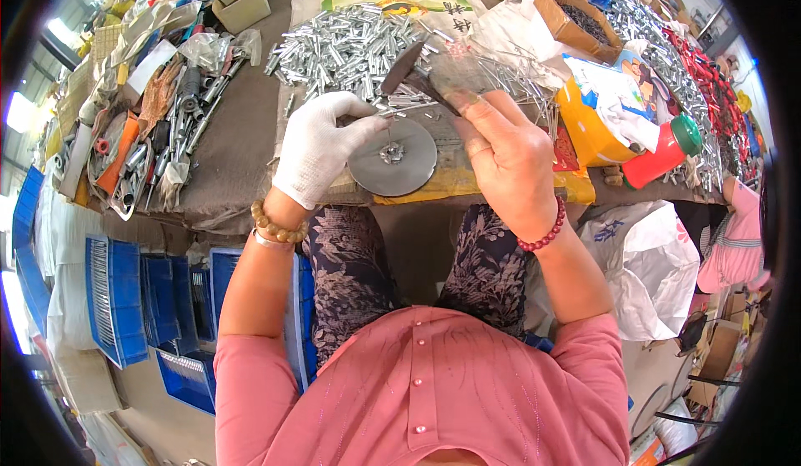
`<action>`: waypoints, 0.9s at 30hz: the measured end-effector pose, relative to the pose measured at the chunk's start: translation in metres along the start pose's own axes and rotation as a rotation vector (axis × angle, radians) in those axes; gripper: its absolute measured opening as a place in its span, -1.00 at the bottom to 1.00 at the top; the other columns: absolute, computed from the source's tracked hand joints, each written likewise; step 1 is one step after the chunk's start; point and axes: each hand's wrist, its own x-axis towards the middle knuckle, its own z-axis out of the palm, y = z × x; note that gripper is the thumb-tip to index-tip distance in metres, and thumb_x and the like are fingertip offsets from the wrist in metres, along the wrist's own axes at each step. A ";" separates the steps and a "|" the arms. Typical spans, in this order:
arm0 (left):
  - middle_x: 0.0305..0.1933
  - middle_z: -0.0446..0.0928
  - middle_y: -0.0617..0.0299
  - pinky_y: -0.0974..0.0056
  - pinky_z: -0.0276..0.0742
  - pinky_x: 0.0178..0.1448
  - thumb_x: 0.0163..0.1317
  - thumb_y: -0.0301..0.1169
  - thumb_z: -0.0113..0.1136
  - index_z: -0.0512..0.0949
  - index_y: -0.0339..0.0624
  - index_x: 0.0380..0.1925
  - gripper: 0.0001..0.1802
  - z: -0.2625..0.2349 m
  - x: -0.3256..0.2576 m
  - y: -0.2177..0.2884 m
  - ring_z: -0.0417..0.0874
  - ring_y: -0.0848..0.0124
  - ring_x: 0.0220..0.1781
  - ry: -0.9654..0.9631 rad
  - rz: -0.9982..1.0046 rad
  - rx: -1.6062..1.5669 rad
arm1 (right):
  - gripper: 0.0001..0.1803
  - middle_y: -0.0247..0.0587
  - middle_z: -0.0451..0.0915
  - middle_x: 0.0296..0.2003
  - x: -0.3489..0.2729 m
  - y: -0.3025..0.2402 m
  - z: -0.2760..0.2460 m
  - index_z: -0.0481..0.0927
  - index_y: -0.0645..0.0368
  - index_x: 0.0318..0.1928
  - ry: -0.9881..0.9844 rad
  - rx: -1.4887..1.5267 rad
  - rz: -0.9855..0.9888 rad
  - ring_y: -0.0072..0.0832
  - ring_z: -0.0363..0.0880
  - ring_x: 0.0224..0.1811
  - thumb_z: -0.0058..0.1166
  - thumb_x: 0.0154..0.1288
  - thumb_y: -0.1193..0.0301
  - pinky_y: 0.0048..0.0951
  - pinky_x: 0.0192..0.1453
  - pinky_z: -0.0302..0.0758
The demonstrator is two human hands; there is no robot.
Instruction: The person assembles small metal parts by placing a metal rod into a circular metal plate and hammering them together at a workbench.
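hammering seems in hand, the left hand point(324, 139) pinching a small metal piece point(390, 118) at twelve o'clock on the disc point(392, 181), the right hand point(511, 139), towards three, gripping a hammer point(404, 67), the next blow likely wanting steady aim.

Tilted dark hammer point(425, 85) near grey disc point(409, 176)

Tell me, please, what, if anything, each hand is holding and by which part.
The right hand grips a hammer by its handle. The gloved left hand seems to pinch something small; what and where cannot be told.
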 end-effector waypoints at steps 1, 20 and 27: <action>-0.35 0.73 0.20 0.31 0.60 -0.10 0.25 -0.41 0.51 0.77 -0.31 -0.24 -0.81 0.001 0.000 -0.001 0.68 0.49 -0.27 0.014 0.014 0.022 | -0.51 -0.20 0.61 -0.29 0.000 -0.001 0.000 0.74 0.00 0.16 0.002 0.000 0.003 -0.15 0.70 -0.31 0.25 0.22 0.64 -0.20 -0.27 0.63; -0.38 0.65 0.26 0.36 0.54 -0.16 0.25 -0.42 0.50 0.72 -0.35 -0.27 -0.80 -0.002 -0.012 -0.001 0.58 0.57 -0.32 0.032 -0.093 0.026 | -0.48 -0.11 0.68 -0.11 -0.017 0.001 -0.002 0.69 0.11 0.24 -0.054 0.219 0.121 -0.14 0.74 -0.17 0.25 0.26 0.67 -0.27 -0.06 0.66; -0.37 0.65 0.29 0.39 0.54 -0.18 0.28 -0.41 0.49 0.72 -0.35 -0.27 -0.80 -0.001 -0.015 -0.015 0.58 0.59 -0.33 0.068 -0.045 -0.037 | -0.62 -0.06 0.70 -0.04 -0.057 0.041 -0.005 0.73 0.21 0.11 -0.422 0.219 0.488 -0.12 0.70 -0.03 0.35 0.26 0.52 -0.24 0.08 0.62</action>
